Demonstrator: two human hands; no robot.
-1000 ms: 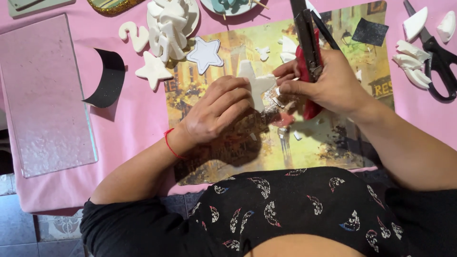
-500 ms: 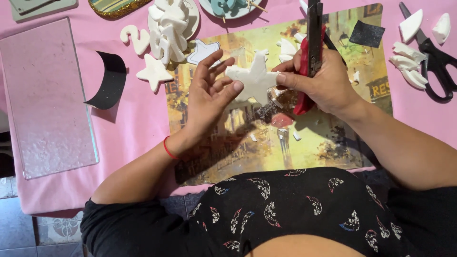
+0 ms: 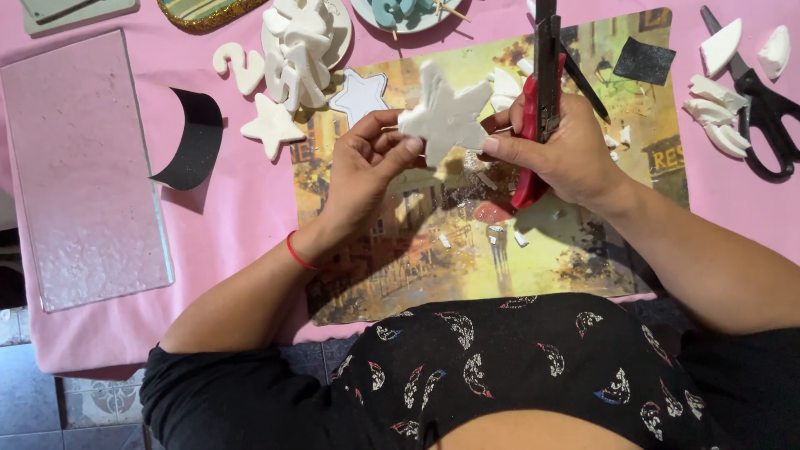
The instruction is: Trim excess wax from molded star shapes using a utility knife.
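— Star cutout (image 3: 446, 112), white foam: where was it noted?
— Held up above the picture placemat (image 3: 467, 242), pinched between both hands. The left hand (image 3: 367, 171) was closed on its lower left points, fingertips curled under; the right hand (image 3: 554, 146) was pressed to its right edge with the thumb, while a red-handled utility knife (image 3: 540, 108) was gripped upright in the same fist.
— And on the pink counter (image 3: 242, 208)?
— Two loose white stars (image 3: 272, 127) were recorded left of the mat, a white numeral (image 3: 239, 67) beside them, a plate stacked with white pieces (image 3: 302, 42) just behind. A curved black strip (image 3: 193, 137) and a clear glass pane (image 3: 79, 167) were logged at far left. Black scissors (image 3: 762, 104) lay at far right among white offcuts (image 3: 712, 104). Small white crumbs were seen scattered on the mat.
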